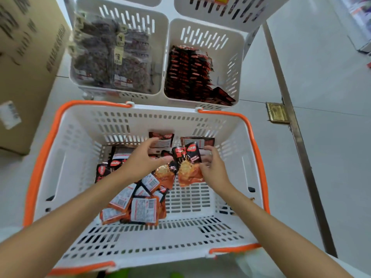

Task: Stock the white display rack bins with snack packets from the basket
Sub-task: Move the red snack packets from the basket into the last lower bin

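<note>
A white basket (80,137) with orange handles sits below me and holds several black-and-orange snack packets (138,205). My right hand (212,167) grips one snack packet (187,165) upright above the basket floor. My left hand (144,157) reaches over the pile with fingers spread, holding nothing. Beyond the basket stands the white display rack (166,57). Its right bin (236,63) holds rows of the same dark red packets (190,75). Its left bin (160,37) holds clear bags of dark snacks (112,57).
A large cardboard box (26,63) stands at the left of the rack. A metal floor strip (297,127) with a brass plate (278,113) runs along the right. Upper rack bins (230,9) hang above.
</note>
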Demonstrator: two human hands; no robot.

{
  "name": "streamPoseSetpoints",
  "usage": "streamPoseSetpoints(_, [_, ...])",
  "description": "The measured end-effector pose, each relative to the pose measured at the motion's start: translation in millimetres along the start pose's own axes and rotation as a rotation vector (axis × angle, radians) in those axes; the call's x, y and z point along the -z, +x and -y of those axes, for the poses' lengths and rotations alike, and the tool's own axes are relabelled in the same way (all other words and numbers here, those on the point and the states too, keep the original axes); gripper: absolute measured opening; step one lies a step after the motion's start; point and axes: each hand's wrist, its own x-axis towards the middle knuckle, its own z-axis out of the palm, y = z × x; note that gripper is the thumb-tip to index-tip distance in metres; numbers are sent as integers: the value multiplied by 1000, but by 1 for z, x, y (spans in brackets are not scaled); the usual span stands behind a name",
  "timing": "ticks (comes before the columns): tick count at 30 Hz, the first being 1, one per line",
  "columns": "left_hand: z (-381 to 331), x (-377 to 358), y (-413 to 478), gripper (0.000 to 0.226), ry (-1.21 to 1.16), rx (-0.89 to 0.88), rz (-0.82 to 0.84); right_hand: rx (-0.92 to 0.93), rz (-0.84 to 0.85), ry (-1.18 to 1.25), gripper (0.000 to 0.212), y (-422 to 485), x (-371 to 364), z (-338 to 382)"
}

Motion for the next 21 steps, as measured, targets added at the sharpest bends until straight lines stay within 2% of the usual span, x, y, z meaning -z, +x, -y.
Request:
streamPoseSetpoints(1, [1, -9, -1, 98, -145, 111, 119, 11, 65, 109, 47, -3, -3, 9])
streamPoseSetpoints(2, [7, -17, 2, 100, -273, 189, 180, 15, 116, 193, 44, -3, -7, 14])
streamPoseSetpoints(3, [12, -23, 4, 88, -368, 242, 181, 7, 124, 252, 44, -1, -9, 19])
streamPoseSetpoints(5, [24, -27, 8, 46, -394, 261, 74, -159, 3, 443, 45, 15, -9, 17])
streamPoseSetpoints(6, [30, -26, 10, 35, -382, 260, 13, -297, -47, 595, 48, 28, -7, 14])
streamPoseSetpoints(8, [40, -19, 11, 29, -404, 283, -59, -499, -30, 887, 61, 53, -5, 7])
streamPoseSetpoints(11, [54, -4, 12, 28, -416, 315, -130, -514, -58, 1121, 75, 84, -15, 10])
streamPoseSetpoints(13, [60, 4, 13, 26, -374, 314, -159, -509, -108, 1156, 85, 89, -30, 18])
streamPoseSetpoints(16, [62, 10, 15, 24, -347, 278, -209, -452, -161, 1113, 63, 85, -51, 26])
streamPoseSetpoints(17, [62, 12, 16, 24, -341, 265, -221, -445, -159, 1045, 62, 86, -56, 24])
streamPoseSetpoints(18, [62, 12, 17, 25, -346, 253, -233, -449, -149, 988, 71, 87, -60, 24])
streamPoseSetpoints(21, [62, 14, 16, 22, -356, 241, -290, -475, -44, 947, 115, 93, -68, 33])
